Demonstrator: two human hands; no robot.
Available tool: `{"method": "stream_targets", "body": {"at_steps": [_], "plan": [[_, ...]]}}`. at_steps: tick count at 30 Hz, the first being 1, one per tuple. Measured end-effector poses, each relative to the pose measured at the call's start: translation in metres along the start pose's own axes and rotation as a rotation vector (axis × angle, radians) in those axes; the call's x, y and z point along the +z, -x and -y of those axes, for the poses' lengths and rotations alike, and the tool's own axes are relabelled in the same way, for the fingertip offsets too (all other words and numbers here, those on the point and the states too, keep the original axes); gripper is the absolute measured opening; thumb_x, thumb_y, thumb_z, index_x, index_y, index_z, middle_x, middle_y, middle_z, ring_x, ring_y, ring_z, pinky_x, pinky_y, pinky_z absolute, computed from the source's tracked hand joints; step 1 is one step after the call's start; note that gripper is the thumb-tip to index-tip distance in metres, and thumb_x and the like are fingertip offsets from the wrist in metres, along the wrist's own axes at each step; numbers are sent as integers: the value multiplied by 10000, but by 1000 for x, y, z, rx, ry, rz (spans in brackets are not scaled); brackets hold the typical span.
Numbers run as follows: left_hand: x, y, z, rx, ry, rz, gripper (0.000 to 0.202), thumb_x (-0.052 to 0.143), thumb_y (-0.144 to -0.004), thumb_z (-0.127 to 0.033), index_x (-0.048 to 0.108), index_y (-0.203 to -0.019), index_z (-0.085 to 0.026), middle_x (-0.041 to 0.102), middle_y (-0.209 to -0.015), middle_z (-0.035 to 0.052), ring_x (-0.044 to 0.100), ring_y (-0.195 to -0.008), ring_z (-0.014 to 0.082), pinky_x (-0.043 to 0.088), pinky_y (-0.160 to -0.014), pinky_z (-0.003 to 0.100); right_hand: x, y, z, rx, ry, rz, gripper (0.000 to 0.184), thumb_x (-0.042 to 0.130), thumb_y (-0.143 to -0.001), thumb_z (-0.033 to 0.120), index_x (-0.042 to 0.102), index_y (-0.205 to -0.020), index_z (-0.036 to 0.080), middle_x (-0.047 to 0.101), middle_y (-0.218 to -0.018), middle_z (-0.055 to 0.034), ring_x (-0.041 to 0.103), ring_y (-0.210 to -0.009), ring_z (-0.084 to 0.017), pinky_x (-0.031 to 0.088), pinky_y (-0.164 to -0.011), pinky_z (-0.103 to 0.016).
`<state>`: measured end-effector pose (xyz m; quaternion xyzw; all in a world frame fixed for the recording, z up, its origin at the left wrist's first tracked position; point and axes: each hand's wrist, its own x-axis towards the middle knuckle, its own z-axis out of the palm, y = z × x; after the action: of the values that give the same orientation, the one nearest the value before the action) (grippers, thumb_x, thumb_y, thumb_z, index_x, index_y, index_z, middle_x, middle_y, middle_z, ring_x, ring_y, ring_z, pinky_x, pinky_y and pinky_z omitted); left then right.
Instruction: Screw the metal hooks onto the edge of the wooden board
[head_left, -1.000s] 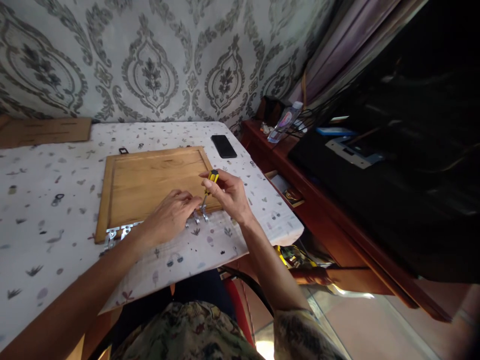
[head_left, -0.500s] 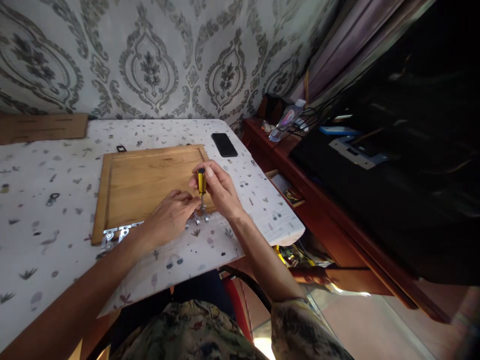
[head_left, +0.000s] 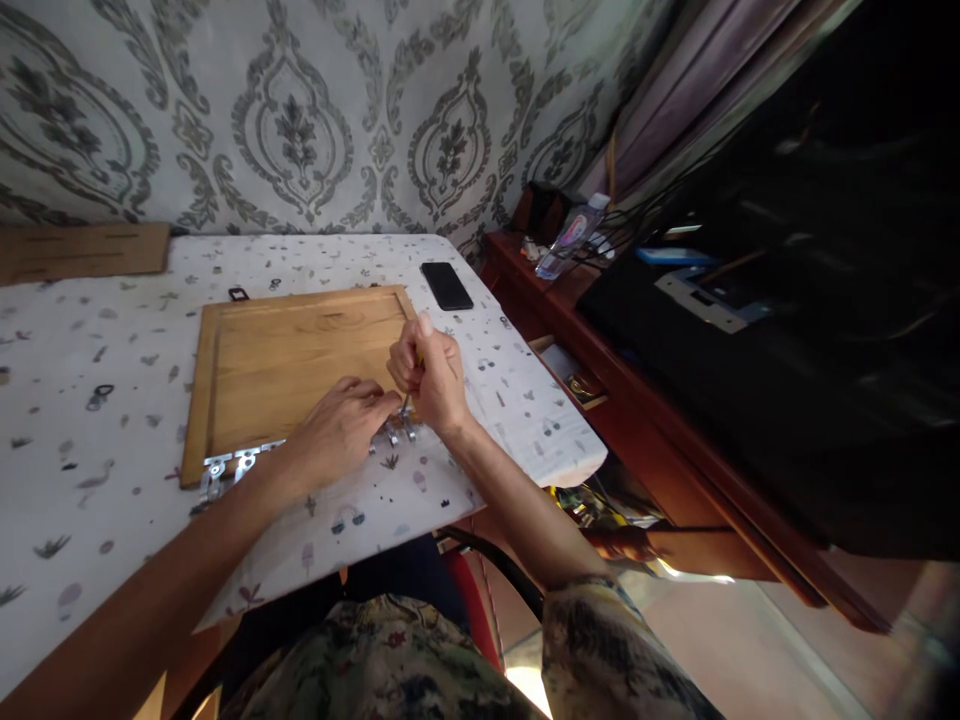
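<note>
A wooden panel (head_left: 300,360) with a raised frame lies flat on the patterned tablecloth. Along its near edge are silvery metal hinges (head_left: 225,468), with more of them at the near right corner. My right hand (head_left: 435,375) is wrapped in a fist around a yellow and black screwdriver, its handle mostly covered by the fingers. The thin screwdriver shaft (head_left: 406,402) points down at the right-hand hinge (head_left: 405,428). My left hand (head_left: 341,425) lies over the near edge, its bent fingers closed at that hinge beside the tip; the thumb is hidden.
Beyond the panel's right corner lies a black phone (head_left: 447,286). Cardboard (head_left: 82,250) rests at the back left, and a small dark clip-like piece (head_left: 238,294) sits behind the panel. A clear bottle (head_left: 574,238) and cables stand on the red-brown desk (head_left: 675,440) at right.
My right hand has gone from a fingertip hold on the screwdriver's handle to a full fist around it, tilting it slightly. My left hand stays in place at the hinge.
</note>
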<state>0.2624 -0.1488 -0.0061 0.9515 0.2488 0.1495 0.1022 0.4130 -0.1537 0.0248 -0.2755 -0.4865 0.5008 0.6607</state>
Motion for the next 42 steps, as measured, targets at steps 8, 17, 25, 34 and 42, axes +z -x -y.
{"method": "stream_targets", "body": {"at_steps": [8, 17, 25, 34, 42], "plan": [[1, -1, 1, 10, -43, -9, 320, 477, -854, 37, 678, -1011, -156, 736, -928, 107, 686, -912, 274, 524, -912, 442, -15, -4, 6, 51, -11, 104, 319, 522, -959, 386, 528, -687, 220, 289, -459, 108, 170, -409, -66, 149, -404, -229], [8, -1, 7, 69, 1, -125, 518, 443, -904, 32, 592, -1343, -198, 733, -1238, 94, 681, -1174, 263, 538, -1021, 447, -24, -16, 16, 277, -69, 664, 186, 448, -815, 173, 601, -922, 177, 336, -465, 133, 174, -417, -59, 170, -442, -208], [2, -1, 3, 28, -51, -22, 353, 465, -877, 34, 669, -1085, -166, 751, -948, 90, 695, -901, 261, 538, -892, 435, -22, -13, 12, 160, -3, 373, 249, 530, -942, 414, 609, -858, 195, 371, -408, 131, 219, -360, -59, 202, -409, -212], [-1, -2, 4, 11, 12, 18, 312, 453, -857, 32, 652, -994, -166, 743, -949, 102, 692, -966, 270, 519, -939, 446, 11, 6, -1, -161, 222, -372, 360, 491, -1025, 566, 553, -854, 255, 278, -512, 94, 220, -451, -121, 234, -460, -284], [2, -1, 3, 27, -33, -23, 294, 470, -887, 28, 670, -985, -164, 734, -958, 105, 677, -904, 256, 509, -903, 420, -19, -11, 6, 65, 52, 72, 483, 713, -886, 630, 656, -740, 174, 479, -553, 67, 418, -466, -65, 347, -465, -221]]}}
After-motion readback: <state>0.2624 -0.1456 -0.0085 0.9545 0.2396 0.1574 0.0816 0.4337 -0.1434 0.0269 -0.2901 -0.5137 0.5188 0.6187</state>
